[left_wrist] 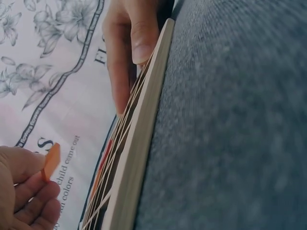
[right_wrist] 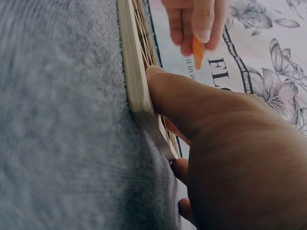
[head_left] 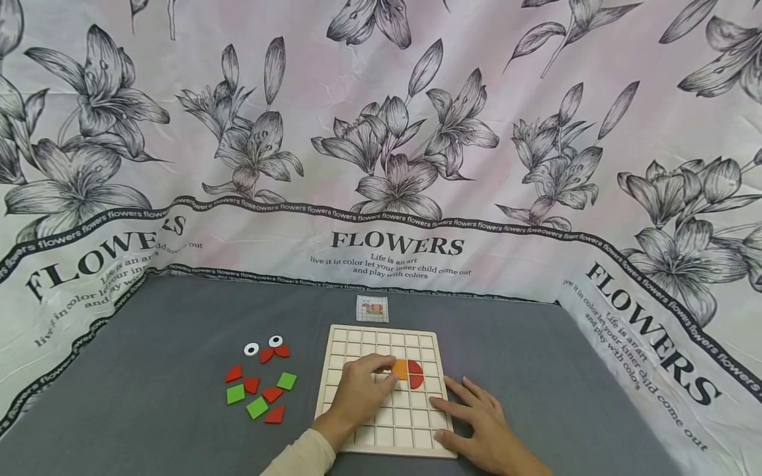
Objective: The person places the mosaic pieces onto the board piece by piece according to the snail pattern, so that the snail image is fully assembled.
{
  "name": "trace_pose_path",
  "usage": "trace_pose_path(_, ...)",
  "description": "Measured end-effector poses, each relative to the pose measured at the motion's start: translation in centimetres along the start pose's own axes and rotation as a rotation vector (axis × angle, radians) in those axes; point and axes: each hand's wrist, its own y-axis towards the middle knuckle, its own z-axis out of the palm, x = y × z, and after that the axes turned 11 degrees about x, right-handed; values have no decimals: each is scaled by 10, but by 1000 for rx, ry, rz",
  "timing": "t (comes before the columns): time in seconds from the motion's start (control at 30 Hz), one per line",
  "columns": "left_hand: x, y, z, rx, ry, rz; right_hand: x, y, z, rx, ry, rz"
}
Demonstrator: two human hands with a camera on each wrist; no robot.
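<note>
My left hand [head_left: 360, 390] pinches an orange square tile [left_wrist: 53, 160] between thumb and fingers, above the pale wooden grid board [head_left: 401, 418]. Two red quarter-circle tiles [head_left: 415, 375] lie in the board's grid right of those fingertips, together forming a half disc. Orange also shows on the board beside the red in the left wrist view. At the board's right edge rests my right hand [head_left: 485, 423], its fingers spread, with the thumb [right_wrist: 168, 88] on the frame near the corner.
Left of the board lie several loose red tiles [head_left: 252, 385], a few green square tiles [head_left: 257, 408] and two round eye pieces [head_left: 251, 350]. A small picture card [head_left: 372, 309] lies behind the board on the grey cloth [head_left: 178, 350]. A flower-printed curtain [head_left: 393, 251] encloses the table.
</note>
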Motion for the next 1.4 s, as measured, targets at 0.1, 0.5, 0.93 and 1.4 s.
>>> trace_pose_path(0.1,2,1,3,10,5,5,0,1,0,8,11,18)
trace_pose_path(0.5,11,0,10,68,135,4,1,4,-1,14,3,31)
trace_pose_path(0.93,16,0,14,55,200,51,0,2,1,1,-9,10)
trace_pose_path(1.4,19,3,20,23,264,48,-1,-1,2,-20,26,3)
